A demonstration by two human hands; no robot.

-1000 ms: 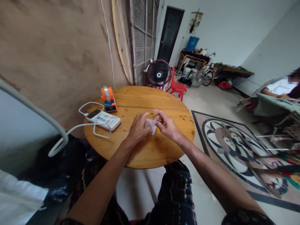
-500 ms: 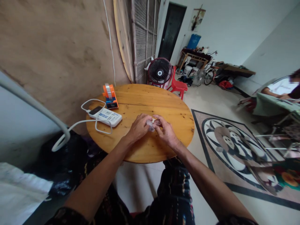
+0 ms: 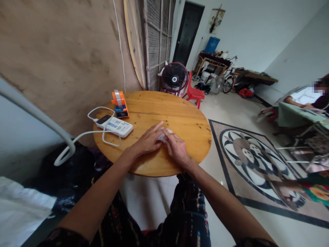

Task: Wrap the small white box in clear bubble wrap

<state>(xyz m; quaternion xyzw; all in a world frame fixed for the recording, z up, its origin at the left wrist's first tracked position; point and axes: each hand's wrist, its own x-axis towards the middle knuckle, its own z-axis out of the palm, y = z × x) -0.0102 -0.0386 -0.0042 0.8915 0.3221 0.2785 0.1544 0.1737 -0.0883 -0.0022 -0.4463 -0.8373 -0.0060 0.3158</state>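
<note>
Wooden round table (image 3: 185, 103) bearing both hands at its near middle: left hand (image 3: 146, 141) and right hand (image 3: 176, 149) press flat, fingers extended, pinning a small clear packet (image 3: 162, 136) between them; power bank (image 3: 114, 126) lies at the left.

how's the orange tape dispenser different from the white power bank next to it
The tape dispenser is orange, stands upright and holds a tape roll; the power bank is white, lies flat and has a white cable looped by it. Both sit on the round wooden table, left of the hands.
</note>
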